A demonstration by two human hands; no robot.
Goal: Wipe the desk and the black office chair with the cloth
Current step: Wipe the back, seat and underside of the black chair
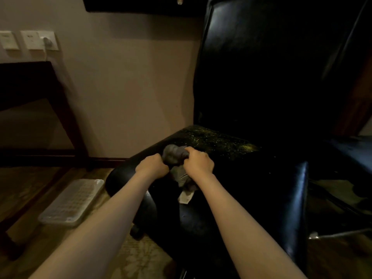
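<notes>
Gripping 1 cloth (174, 156) w/ 2 hands: left (153, 165), right (198, 162); 1 chair (261, 81).

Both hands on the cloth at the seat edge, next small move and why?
Probably push the cloth forward across the seat. Both the left hand and right hand grip it bunched at the near-left edge, and yellowish specks cover the seat just beyond.

Cloth (174, 158): grey, bunched, lay at the seat's front-left edge. Black office chair (261, 87): glossy upholstery, backrest upright, seat speckled (yellowish flecks). Desk (30, 81): dark, stood to the left.
</notes>
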